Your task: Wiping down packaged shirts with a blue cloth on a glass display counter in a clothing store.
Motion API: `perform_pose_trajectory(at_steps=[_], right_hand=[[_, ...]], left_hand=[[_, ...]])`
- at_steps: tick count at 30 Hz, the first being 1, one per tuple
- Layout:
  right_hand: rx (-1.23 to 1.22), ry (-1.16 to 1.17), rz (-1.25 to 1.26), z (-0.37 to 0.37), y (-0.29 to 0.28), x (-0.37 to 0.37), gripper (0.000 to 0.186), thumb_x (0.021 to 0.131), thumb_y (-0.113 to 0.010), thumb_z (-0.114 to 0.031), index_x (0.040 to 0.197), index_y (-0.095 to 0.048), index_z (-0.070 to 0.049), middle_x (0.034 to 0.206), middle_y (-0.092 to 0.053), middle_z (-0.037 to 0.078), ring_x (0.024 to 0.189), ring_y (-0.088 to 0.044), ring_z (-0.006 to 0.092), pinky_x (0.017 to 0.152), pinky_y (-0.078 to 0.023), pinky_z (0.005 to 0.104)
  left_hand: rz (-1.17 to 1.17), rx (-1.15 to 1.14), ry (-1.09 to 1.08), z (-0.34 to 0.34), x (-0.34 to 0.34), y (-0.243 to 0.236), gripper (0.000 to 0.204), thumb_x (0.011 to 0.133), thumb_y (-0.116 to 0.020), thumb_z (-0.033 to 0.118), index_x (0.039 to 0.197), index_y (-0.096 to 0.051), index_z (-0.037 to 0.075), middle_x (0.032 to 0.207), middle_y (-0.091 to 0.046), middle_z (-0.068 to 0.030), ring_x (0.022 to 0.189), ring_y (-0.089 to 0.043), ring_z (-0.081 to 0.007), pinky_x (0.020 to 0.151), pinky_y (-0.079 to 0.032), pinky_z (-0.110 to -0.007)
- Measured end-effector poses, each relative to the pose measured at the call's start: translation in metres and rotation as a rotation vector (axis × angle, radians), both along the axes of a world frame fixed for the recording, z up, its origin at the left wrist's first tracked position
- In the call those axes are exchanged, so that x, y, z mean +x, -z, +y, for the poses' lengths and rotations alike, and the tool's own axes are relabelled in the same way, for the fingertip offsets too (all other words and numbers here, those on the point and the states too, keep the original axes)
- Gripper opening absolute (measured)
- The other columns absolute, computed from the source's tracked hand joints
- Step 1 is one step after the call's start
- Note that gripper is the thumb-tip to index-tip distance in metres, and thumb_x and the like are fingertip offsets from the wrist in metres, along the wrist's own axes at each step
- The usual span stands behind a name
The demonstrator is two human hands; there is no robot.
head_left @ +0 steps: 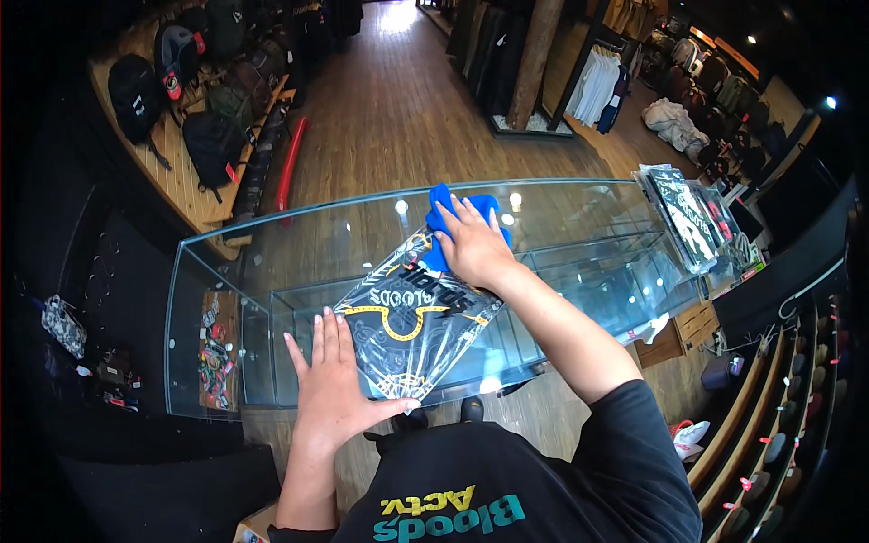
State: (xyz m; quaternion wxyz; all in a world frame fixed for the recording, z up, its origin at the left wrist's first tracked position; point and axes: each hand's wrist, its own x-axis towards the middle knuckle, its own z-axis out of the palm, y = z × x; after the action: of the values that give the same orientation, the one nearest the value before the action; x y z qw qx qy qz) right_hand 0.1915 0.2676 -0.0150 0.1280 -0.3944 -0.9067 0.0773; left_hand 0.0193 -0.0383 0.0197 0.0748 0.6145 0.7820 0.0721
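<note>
A clear plastic package point(398, 330) lies cornerwise on the glass display counter point(317, 204). Through its shiny, wrinkled film shows folded black fabric printed in yellow and white. My right hand point(475, 249) presses a bunched blue cloth point(439, 195) against the package's far right part, fingers spread over the cloth and partly hiding it. On the near left, my left hand point(330, 380) rests open and flat, its fingertips at the package's left edge and its thumb by the near corner.
More plastic-wrapped packages point(683, 217) are stacked at the counter's right end. Small colourful items point(215, 362) sit on a wooden board at the left end. Backpacks point(136, 95) hang on the left wall, clothes racks point(597, 86) stand beyond, and sloping shelves point(769, 425) run along the right.
</note>
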Motion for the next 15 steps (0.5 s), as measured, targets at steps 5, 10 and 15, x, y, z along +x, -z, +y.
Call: perform_pose_trajectory(at_steps=[5,10,15], right_hand=[[-0.058,-0.178,0.159,0.011,0.001,0.026,0.055,0.117,-0.059,-0.032,0.168,-0.057,-0.012,0.179,-0.049,0.020,0.167,-0.043,0.0408,0.139,-0.027,0.0654],[-0.588,-0.071,0.568,0.027,-0.019,0.053,0.044,0.123,-0.053,-0.026,0.161,-0.061,-0.004,0.153,-0.073,0.016,0.139,-0.069,0.0246,0.121,-0.051,0.0361],[-0.897,-0.234,1.061,0.055,0.007,0.069,0.050,0.126,-0.049,-0.021,0.170,-0.051,0.002,0.163,-0.067,0.010,0.144,-0.065,0.0182,0.125,-0.047,0.0333]], left_hand=[[-0.016,-0.002,0.014,0.000,-0.013,-0.013,0.156,0.068,-0.083,0.093,0.167,-0.040,-0.019,0.174,-0.041,-0.0385,0.167,-0.038,-0.0462,0.138,-0.003,-0.075],[0.023,0.321,0.132,0.066,-0.017,-0.052,0.074,0.100,-0.083,0.041,0.158,-0.061,0.001,0.140,-0.068,-0.0205,0.134,-0.065,-0.0413,0.128,-0.036,-0.063],[-0.124,0.110,0.136,0.200,0.004,-0.024,0.059,0.111,-0.067,0.041,0.158,-0.065,0.004,0.147,-0.069,-0.0218,0.142,-0.065,-0.0421,0.118,-0.052,-0.054]])
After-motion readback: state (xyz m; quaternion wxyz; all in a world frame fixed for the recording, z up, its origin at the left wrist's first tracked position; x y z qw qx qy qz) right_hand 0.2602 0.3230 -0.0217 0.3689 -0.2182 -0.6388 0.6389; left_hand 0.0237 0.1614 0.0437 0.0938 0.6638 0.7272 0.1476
